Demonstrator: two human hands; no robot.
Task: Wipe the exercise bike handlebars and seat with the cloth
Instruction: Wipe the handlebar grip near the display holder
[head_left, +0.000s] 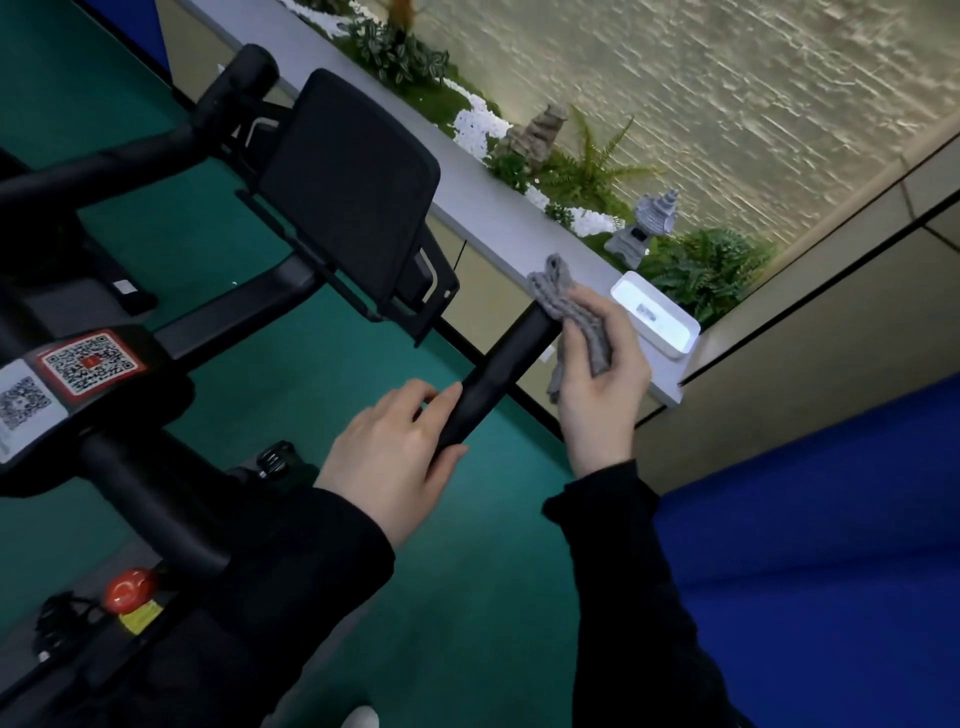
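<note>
The black exercise bike fills the left half of the head view. Its right handlebar grip points up and to the right. My left hand grips the lower part of this grip, thumb under and fingers over it. My right hand holds a folded grey cloth against the grip's far tip. The left handlebar sticks out at the upper left. The seat is not in view.
A black tablet holder stands between the handlebars. QR stickers sit on the stem, and a red knob lies below. A white box rests on the grey ledge beside plants and stone ornaments. Green floor lies underneath.
</note>
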